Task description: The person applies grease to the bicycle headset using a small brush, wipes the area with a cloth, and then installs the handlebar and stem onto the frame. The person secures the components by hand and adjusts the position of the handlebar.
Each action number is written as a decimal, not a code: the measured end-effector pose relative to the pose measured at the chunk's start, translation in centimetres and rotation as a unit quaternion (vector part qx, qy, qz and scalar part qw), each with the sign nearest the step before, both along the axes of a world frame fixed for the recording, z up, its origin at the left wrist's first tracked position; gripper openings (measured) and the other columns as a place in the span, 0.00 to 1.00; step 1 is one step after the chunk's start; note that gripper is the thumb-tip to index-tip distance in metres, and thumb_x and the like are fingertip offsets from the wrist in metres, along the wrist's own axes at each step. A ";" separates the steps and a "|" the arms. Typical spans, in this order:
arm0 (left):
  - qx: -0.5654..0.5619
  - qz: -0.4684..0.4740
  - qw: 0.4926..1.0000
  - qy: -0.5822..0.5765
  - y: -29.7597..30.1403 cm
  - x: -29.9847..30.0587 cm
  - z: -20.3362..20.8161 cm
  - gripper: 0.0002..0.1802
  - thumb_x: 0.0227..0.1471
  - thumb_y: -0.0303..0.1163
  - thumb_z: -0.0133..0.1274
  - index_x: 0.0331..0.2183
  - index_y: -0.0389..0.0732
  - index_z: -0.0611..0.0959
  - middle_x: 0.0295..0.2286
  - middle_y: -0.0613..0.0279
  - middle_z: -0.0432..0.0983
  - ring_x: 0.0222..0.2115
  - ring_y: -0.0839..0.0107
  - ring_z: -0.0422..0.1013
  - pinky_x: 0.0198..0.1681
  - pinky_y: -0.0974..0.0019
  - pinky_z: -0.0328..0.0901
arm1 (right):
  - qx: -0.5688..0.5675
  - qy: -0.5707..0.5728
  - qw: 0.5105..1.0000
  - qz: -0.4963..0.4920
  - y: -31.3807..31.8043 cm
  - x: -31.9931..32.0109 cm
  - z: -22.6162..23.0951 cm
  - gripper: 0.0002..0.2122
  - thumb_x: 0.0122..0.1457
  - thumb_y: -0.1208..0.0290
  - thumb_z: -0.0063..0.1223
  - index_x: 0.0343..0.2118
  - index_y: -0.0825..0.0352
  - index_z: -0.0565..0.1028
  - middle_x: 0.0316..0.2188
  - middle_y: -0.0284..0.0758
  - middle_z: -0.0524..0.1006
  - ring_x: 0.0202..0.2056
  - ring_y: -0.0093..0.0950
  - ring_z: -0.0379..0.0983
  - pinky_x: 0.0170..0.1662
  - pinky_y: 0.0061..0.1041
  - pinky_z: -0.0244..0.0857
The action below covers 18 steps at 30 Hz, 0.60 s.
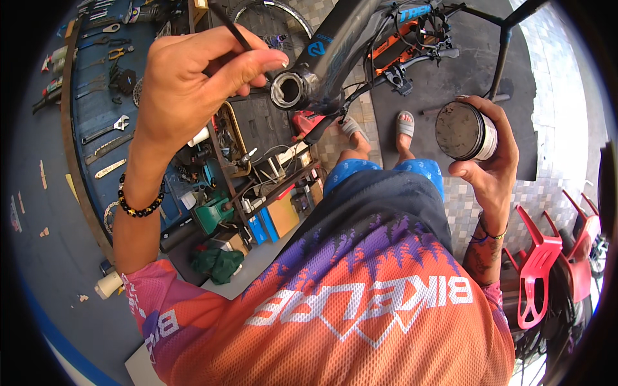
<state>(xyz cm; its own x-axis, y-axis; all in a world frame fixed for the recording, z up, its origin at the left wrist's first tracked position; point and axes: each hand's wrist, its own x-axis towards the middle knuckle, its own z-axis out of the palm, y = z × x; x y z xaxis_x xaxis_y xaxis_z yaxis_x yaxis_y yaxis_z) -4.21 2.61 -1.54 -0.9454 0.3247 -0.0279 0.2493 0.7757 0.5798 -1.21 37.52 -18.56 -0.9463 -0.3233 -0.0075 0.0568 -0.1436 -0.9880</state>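
Observation:
My left hand [199, 74] is closed around a thin dark stick [230, 27]; its working end is hidden behind my fingers. Just beside my thumb is the open round tube end [288, 90] of a dark bicycle frame [338, 32], with a metal ring inside it. The fingertips are very near that ring; I cannot tell if they touch it. Over on the right, my right hand [492, 186] grips a round jar [458, 131] by its side. The jar has no lid on and is tilted toward me, showing greyish-brown paste inside.
Cables and an orange part [391, 48] lie beyond the frame. On the left, a blue tool board [96, 71] carries wrenches and pliers. A cluttered shelf [257, 186] stands below it. Red plastic chairs [539, 273] are at the right, and a dark mat [476, 71] covers the tiles.

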 end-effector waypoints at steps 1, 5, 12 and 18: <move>-0.020 -0.016 1.000 0.017 -0.1 -0.1 -0.1 0.07 0.58 0.31 0.65 0.34 0.38 0.90 0.22 0.65 0.83 0.21 0.82 0.76 0.23 0.73 0.67 | 0.003 -0.001 1.000 0.000 0.0 0.0 0.0 0.44 0.35 0.59 0.85 0.57 0.72 0.73 0.51 0.38 0.78 0.54 0.28 0.74 0.58 0.28 0.67; -0.065 -0.025 0.997 0.017 0.5 -0.3 0.2 0.08 0.57 0.33 0.66 0.34 0.38 0.90 0.20 0.66 0.82 0.19 0.82 0.74 0.22 0.76 0.64 | 0.008 -0.004 1.000 -0.002 0.1 0.1 0.1 0.44 0.35 0.59 0.85 0.57 0.72 0.73 0.51 0.37 0.78 0.53 0.28 0.75 0.58 0.28 0.68; -0.066 0.066 0.996 -0.018 1.0 -0.1 -0.2 0.10 0.57 0.36 0.67 0.31 0.39 0.89 0.19 0.67 0.80 0.18 0.84 0.73 0.20 0.76 0.64 | 0.005 0.004 1.000 0.001 0.1 0.1 0.3 0.44 0.36 0.59 0.85 0.57 0.73 0.73 0.51 0.38 0.78 0.53 0.28 0.75 0.57 0.28 0.69; 0.015 0.215 0.964 -0.156 0.3 -0.8 -0.8 0.15 0.62 0.40 0.63 0.33 0.37 0.86 0.20 0.64 0.81 0.19 0.81 0.76 0.23 0.78 0.70 | 0.017 -0.005 1.000 0.002 0.3 0.1 0.6 0.46 0.35 0.58 0.85 0.57 0.73 0.72 0.52 0.38 0.78 0.54 0.29 0.75 0.58 0.28 0.68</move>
